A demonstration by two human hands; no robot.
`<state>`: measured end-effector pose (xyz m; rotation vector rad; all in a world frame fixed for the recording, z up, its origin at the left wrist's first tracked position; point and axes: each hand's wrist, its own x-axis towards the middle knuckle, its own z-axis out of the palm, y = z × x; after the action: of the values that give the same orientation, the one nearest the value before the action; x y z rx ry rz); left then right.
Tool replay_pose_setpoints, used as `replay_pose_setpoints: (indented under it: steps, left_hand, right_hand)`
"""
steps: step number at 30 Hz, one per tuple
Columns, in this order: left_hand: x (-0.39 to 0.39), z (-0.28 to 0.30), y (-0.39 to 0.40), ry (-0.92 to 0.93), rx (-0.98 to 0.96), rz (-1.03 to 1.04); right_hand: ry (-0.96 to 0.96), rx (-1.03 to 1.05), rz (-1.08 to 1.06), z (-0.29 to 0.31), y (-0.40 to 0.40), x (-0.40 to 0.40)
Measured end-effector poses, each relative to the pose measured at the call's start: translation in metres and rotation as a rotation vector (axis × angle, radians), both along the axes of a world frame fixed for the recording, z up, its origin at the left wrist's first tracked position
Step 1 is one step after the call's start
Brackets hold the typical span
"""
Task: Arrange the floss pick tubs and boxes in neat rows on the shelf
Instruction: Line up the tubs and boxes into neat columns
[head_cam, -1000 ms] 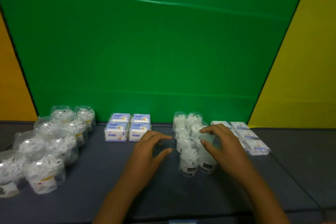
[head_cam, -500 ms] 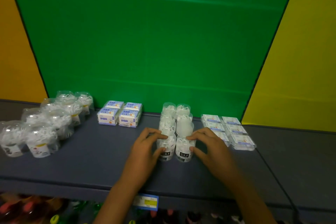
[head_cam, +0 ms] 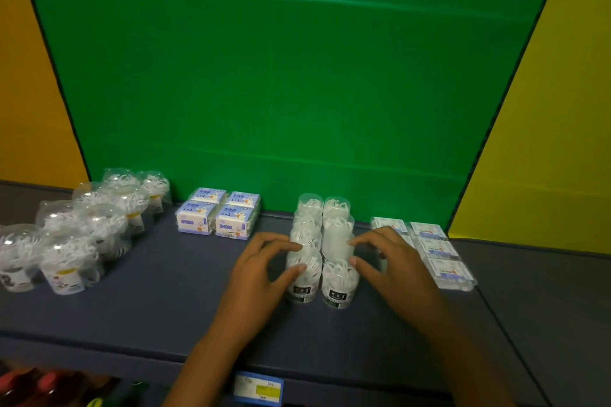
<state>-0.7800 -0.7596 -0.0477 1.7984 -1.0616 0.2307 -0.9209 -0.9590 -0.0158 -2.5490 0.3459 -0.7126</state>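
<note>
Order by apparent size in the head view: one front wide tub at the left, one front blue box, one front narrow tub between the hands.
1. Wide tub, clearly largest.
2. Narrow tub and blue box: look alike; the tub stands nearer the camera, so unranked.

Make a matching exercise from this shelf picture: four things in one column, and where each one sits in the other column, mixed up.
Things
1. wide tubs
2. blue boxes
3. slim tubs
4. flat packs

Places
A. between the two hands
B. far left of the shelf
C. right of the right hand
D. just left of the middle, near the green back wall

Pairs: 1-B, 2-D, 3-A, 4-C. The left hand and the right hand touch the front slim tubs from either side on the shelf.
</note>
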Motion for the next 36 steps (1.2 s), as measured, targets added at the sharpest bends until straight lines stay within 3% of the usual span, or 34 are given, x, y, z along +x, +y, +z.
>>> replay_pose_setpoints:
  steps: [3, 8, 14, 19, 25, 36]
  left_hand:
    - [0.019, 0.01, -0.007, 0.09, -0.036, 0.014]
    - [0.04, 0.021, -0.028, 0.224, 0.141, -0.023]
    - [0.052, 0.016, -0.039, 0.301, 0.13, -0.029]
    - [0.059, 0.015, -0.038, 0.312, 0.141, -0.077]
    - [0.081, 0.023, -0.049, 0.241, 0.114, 0.035]
    - [0.094, 0.011, -0.069, 0.307, 0.156, -0.031]
  right_hand:
    - [0.016, 0.029, -0.034, 0.002, -0.007, 0.012]
    - [0.08, 0.108, -0.051, 0.0, -0.016, 0.031]
    - [0.089, 0.201, -0.059, -0.001, -0.021, 0.039]
    - [0.111, 0.164, -0.046, 0.002, -0.028, 0.038]
    - [0.041, 0.143, -0.15, 0.004, -0.037, 0.058]
    - [0.024, 0.157, -0.187, -0.006, -0.043, 0.073]
